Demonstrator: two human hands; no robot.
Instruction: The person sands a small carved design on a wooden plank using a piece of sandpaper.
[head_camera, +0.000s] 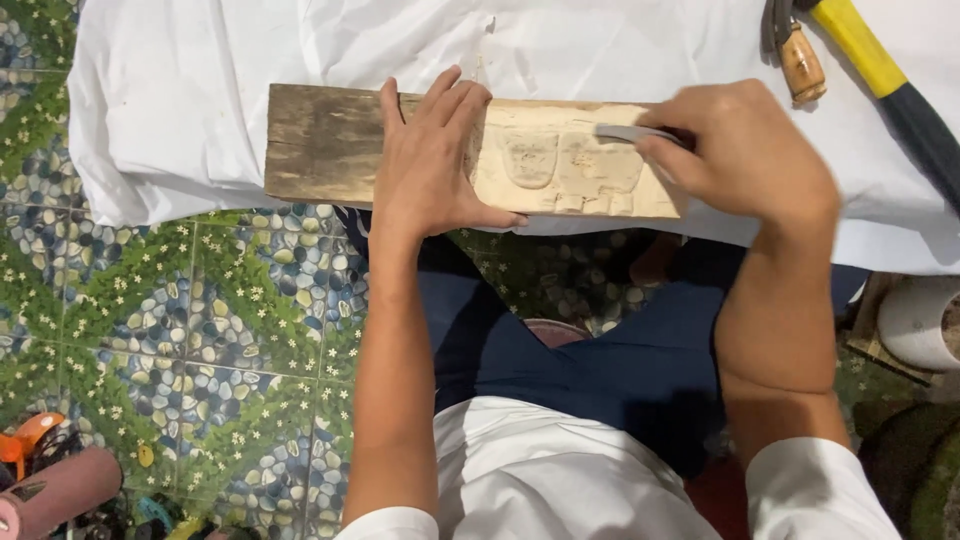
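Note:
A long wooden plank (325, 145) lies across a white cloth (180, 90); its left part is dark and weathered, its right part is pale, freshly carved with rounded relief shapes (565, 165). My left hand (430, 165) lies flat on the plank's middle, fingers together, pressing it down. My right hand (745, 150) grips a grey metal carving tool (625, 133), whose blade rests on the carved area's upper right. The tool's handle is hidden in my fist.
A hammer with a yellow and black handle (890, 80) and a wooden-handled tool (800, 62) lie on the cloth at upper right. Pebble-patterned floor tiles (200, 320) spread below. A pink cylinder (60, 490) lies at lower left, a white pot (920, 320) at right.

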